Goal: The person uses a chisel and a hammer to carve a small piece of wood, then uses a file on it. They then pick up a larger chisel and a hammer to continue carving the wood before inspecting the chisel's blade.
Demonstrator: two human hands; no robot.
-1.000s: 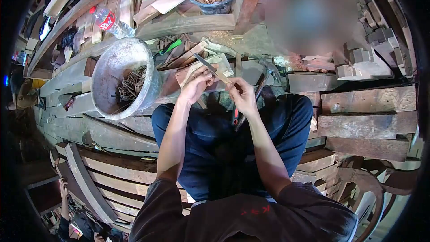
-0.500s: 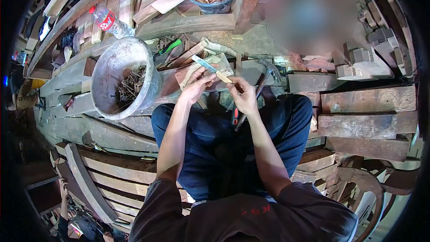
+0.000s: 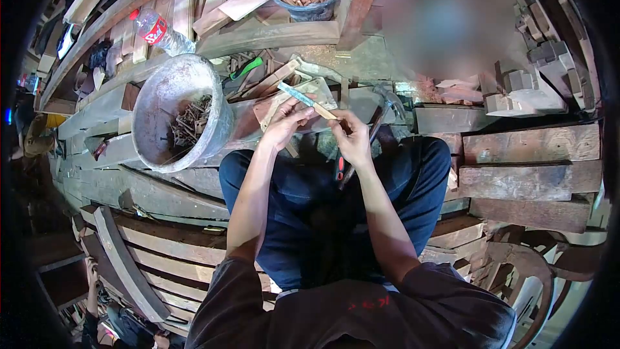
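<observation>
A narrow wooden strip [image 3: 298, 95] with a bluish-grey upper face slants between my hands. My left hand [image 3: 284, 124] is closed around its middle. At the strip's lower right end, the fingers of my right hand [image 3: 351, 134] pinch its pale tip. Under and beyond my left hand lies a pale wooden block [image 3: 316, 90] on a plank. A hammer [image 3: 382, 116] rests just right of my right hand. Between my knees shows a red and black handle [image 3: 340, 168]; what it belongs to is unclear.
A large grey bucket [image 3: 223, 113] holding thin dark pieces stands at left. Behind are a plastic bottle [image 3: 155, 29], a green-handled tool [image 3: 246, 68] and a smaller bucket [image 3: 309, 10] of wood pieces. Stacked planks [image 3: 529, 181] lie right. Another person [image 3: 123, 323] is at lower left.
Both hands keep nearly the same place and grip on the strip. The person at lower left has shifted slightly.
</observation>
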